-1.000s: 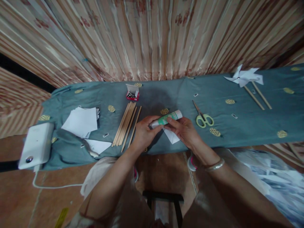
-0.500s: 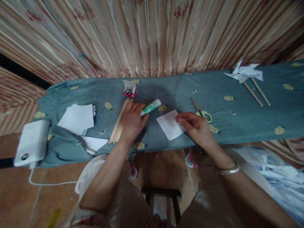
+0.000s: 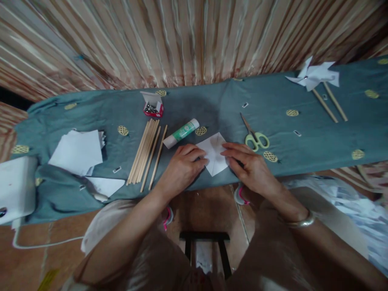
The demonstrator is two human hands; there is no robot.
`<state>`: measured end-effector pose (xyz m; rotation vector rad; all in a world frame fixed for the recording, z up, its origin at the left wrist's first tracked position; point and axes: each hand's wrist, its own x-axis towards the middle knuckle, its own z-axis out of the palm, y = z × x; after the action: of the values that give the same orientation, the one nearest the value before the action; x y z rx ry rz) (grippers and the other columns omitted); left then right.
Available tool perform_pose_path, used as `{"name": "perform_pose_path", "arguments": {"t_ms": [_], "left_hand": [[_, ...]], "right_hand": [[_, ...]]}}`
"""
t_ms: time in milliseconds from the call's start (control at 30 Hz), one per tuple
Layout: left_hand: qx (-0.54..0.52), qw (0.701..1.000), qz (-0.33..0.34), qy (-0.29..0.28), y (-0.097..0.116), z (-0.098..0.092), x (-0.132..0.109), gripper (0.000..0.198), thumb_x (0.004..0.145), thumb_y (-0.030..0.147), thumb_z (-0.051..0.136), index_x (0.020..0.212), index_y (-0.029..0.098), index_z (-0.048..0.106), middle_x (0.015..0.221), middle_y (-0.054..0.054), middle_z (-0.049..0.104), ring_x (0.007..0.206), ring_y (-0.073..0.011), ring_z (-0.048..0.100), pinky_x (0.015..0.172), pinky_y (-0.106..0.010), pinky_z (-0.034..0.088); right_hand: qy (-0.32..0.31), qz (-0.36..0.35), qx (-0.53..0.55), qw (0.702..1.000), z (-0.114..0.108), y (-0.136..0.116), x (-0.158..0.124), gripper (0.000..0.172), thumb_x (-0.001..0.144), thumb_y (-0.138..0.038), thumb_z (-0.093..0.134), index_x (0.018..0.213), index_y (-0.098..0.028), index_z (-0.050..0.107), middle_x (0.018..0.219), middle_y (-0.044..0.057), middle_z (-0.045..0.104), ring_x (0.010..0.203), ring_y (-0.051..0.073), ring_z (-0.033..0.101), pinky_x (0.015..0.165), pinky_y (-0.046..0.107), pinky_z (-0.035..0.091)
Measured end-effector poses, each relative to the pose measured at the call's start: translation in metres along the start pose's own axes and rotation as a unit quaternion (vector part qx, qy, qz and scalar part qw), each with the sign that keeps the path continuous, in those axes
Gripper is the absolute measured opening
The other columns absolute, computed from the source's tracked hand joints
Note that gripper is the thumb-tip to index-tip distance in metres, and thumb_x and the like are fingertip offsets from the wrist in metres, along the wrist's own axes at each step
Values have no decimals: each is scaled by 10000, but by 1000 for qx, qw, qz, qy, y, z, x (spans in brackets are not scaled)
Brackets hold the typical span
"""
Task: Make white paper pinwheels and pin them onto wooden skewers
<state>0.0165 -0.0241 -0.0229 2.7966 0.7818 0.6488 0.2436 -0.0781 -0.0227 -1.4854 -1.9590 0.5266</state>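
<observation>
Between my hands lies a small square of white paper point(image 3: 214, 155) with crease lines, one corner toward me. My left hand point(image 3: 185, 165) pinches its left corner between thumb and fingers. On the opposite side, my right hand point(image 3: 248, 162) has its thumb and fingers closed at the right corner. A green and white glue stick point(image 3: 183, 131), capped, rests just beyond my left hand. Several wooden sticks point(image 3: 144, 151) lie left of it, two of them apart from the bunch. Green-handled scissors point(image 3: 255, 137) sit beyond my right hand, blades pointing away.
At the back stands an open red box point(image 3: 153, 108) of small metal pieces. White paper sheets point(image 3: 79, 151) are stacked left, near a white device point(image 3: 18, 188) with a cable. Two paper pinwheels point(image 3: 318, 76) on sticks lie far right. A curtain point(image 3: 194, 44) hangs behind the cloth-covered table point(image 3: 327, 141).
My left hand has left the sticks and glue stick and come right to the paper's left corner. The glue stick now lies free. My right hand stays at the paper's right side.
</observation>
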Motion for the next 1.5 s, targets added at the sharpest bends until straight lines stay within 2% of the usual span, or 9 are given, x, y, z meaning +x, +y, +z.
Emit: {"name": "perform_pose_path", "arguments": {"t_ms": [267, 533, 733, 867, 933, 1000, 1233, 1500], "left_hand": [[27, 999, 26, 4, 1, 5, 2, 132, 936, 236, 570, 954, 177, 686, 1016, -41, 722, 973, -203, 581, 817, -350, 451], [38, 999, 35, 2, 3, 8, 4, 138, 948, 215, 549, 969, 159, 673, 969, -38, 723, 941, -200, 577, 799, -344, 441], [14, 1000, 23, 0, 16, 7, 4, 155, 962, 217, 526, 941, 150, 664, 902, -45, 716, 896, -192, 585, 784, -333, 438], [-17, 1000, 22, 5, 26, 6, -1, 138, 949, 193, 533, 926, 142, 659, 906, -46, 716, 888, -198, 595, 764, -335, 443], [-28, 999, 19, 13, 29, 7, -2, 120, 936, 184, 545, 914, 143, 656, 899, -45, 716, 876, -201, 599, 755, -338, 448], [-44, 999, 5, 19, 30, 8, -4, 118, 936, 184, 542, 922, 147, 654, 900, -48, 717, 875, -200, 603, 762, -339, 461], [-86, 995, -40, 32, 34, 15, -8, 201, 939, 186, 544, 1125, 123, 585, 966, -80, 708, 913, -206, 638, 811, -349, 515], [-96, 993, -54, 53, 34, 20, -7, 161, 949, 151, 509, 1095, 150, 579, 888, -56, 696, 827, -175, 652, 764, -309, 529]], "right_hand": [[0, -16, -9, 1000, -2, 3, -3, 240, 923, -177, 492, 1046, -173, 698, 1247, 146, 666, 1189, 269, 611, 1018, 495, 498], [21, -13, -25, 999, -6, -2, -6, 221, 882, -162, 533, 1042, -191, 683, 1300, 135, 633, 1215, 274, 589, 1045, 499, 464], [-26, 9, 14, 1000, -5, -11, -11, 234, 801, -166, 614, 1028, -215, 646, 1432, 132, 516, 1322, 288, 495, 1082, 503, 425], [-38, 19, 57, 997, 1, -10, -16, 103, 836, -244, 651, 937, -238, 671, 1432, 98, 519, 1354, 286, 457, 1100, 524, 394], [-35, 20, 72, 997, 4, -9, -17, 48, 855, -259, 647, 872, -240, 688, 1410, 85, 544, 1361, 284, 447, 1108, 539, 375], [-29, 22, 80, 996, 6, -7, -16, 66, 863, -265, 644, 838, -239, 699, 1388, 82, 565, 1357, 283, 451, 1111, 543, 368], [-14, 33, 95, 995, 9, -10, -14, 99, 876, -247, 622, 836, -227, 711, 1361, 90, 590, 1346, 283, 463, 1114, 543, 361], [31, 104, 134, 985, 13, -12, -13, 36, 826, -250, 667, 821, -241, 701, 1336, 81, 599, 1286, 284, 520, 1090, 537, 388]]}}
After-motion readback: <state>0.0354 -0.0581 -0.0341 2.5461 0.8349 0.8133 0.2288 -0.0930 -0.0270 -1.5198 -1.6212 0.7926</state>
